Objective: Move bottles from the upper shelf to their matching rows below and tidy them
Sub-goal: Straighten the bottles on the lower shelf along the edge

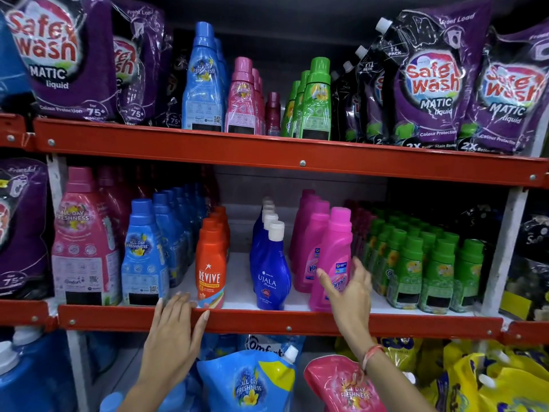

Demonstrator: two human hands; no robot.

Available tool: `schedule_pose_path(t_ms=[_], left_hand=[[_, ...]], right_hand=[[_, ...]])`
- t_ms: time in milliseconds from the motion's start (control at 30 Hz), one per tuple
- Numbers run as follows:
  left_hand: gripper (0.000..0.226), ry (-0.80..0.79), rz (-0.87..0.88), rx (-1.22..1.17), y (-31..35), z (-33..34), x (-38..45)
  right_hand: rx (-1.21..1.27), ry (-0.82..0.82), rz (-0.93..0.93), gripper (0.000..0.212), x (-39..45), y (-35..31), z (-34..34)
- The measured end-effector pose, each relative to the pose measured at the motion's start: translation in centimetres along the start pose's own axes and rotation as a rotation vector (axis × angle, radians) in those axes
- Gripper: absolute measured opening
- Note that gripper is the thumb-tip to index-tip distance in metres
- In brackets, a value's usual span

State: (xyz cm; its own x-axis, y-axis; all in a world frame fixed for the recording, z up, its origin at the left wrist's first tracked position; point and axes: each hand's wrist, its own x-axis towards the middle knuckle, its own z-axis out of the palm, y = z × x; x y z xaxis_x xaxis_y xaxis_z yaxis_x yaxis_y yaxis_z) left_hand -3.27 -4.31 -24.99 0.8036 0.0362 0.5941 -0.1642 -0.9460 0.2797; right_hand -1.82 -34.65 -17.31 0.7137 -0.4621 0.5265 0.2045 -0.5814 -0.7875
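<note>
Both hands empty: left hand [173,319] flat on the shelf lip [267,322] to steady me, right hand [349,289] spread beside the front pink bottle [334,257] to square it; unsorted bottles [249,99] wait above.

Well above both hands, on the upper shelf [267,150], blue bottles [203,81], pink bottles [242,99], one small maroon bottle [272,114] and green bottles [316,99] stand upright in short files. Just beyond the left hand [172,331] stand the lower blue row [145,257] and orange Revive row [211,263]; the open right hand [350,289] touches the front pink Vanish bottle [334,257], with the green row [416,263] to its right.
</note>
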Motion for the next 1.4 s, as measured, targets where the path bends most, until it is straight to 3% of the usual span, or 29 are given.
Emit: schedule_pose_path(t_ms=[67,133,200,267,367,467,600,700,733,967,1133,1300,1400], left_hand=[[0.077,0.023,-0.004,-0.046,0.2,-0.4,0.1],[0.076,0.069,-0.036,-0.15,0.7,-1.0,0.4],[0.069,0.111,-0.07,-0.275,1.4,-1.7,0.8],[0.064,0.111,-0.131,-0.365,1.9,-2.1,1.4],[0.059,0.154,-0.221,-0.462,2.7,-2.8,2.5],[0.053,0.153,-0.286,-0.565,3.8,-4.0,3.0],[0.055,0.038,-0.359,-0.731,3.4,-4.2,3.8],[0.097,-0.017,-0.369,-0.842,2.4,-3.6,4.4],[0.1,-0.024,-0.389,-0.861,2.1,-3.5,4.5],[0.102,0.039,-0.402,-0.842,1.9,-4.2,3.7],[0.103,0.087,-0.385,-0.776,1.5,-4.2,3.4],[0.102,0.082,-0.371,-0.761,1.1,-4.3,3.4],[0.103,0.074,-0.371,-0.753,1.0,-4.2,3.5]], right_hand=[[0.11,0.175,-0.147,0.055,-1.2,-2.1,-0.2],[0.24,0.202,-0.28,0.032,-2.3,-4.6,0.0],[0.337,0.032,-0.365,0.019,-3.3,-6.7,0.8],[0.407,-0.238,-0.35,0.018,-4.4,-8.4,1.9],[0.361,-0.654,-0.17,0.036,-6.2,-9.4,5.0],[0.354,-0.844,0.028,0.048,-6.8,-8.8,8.5],[0.437,-0.849,0.264,0.063,-5.9,-8.6,11.4],[0.455,-0.858,0.332,0.068,-5.5,-8.9,12.4],[0.446,-0.864,0.334,0.064,-5.4,-8.9,12.7],[0.427,-0.849,0.33,0.065,-4.8,-9.3,13.3],[0.471,-0.834,0.309,0.094,-4.8,-8.6,15.1],[0.462,-0.886,0.331,0.071,-5.0,-9.6,13.9],[0.465,-0.893,0.331,0.073,-5.2,-9.6,13.9]])
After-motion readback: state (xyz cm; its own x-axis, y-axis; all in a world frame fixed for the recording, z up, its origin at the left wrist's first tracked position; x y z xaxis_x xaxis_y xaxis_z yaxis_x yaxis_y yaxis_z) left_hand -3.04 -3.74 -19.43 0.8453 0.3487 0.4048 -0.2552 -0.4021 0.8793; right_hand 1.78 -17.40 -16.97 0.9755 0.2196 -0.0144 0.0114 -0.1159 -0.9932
